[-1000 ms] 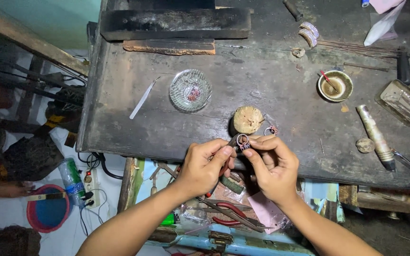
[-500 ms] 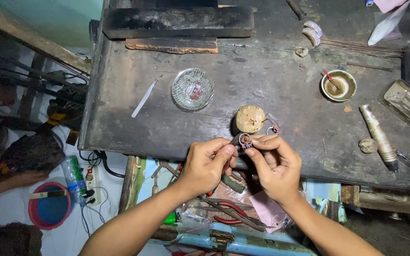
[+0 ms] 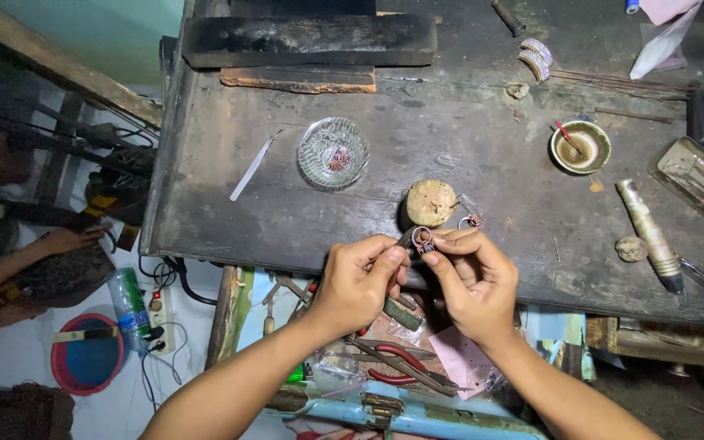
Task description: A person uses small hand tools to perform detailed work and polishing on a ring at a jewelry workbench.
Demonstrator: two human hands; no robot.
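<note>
At lower centre, the right hand (image 3: 473,281) pinches a small ring (image 3: 423,239) while the left hand (image 3: 358,281) grips a green-handled tool (image 3: 401,312) against it, above the dark tabletop's (image 3: 287,212) edge.

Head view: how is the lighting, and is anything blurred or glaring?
Head view: the dark workbench is evenly lit and sharp; the glass dish shows mild glints, no harsh glare; the left hand and right hand holding the ring are crisp; the floor at left falls into shadow.
</note>
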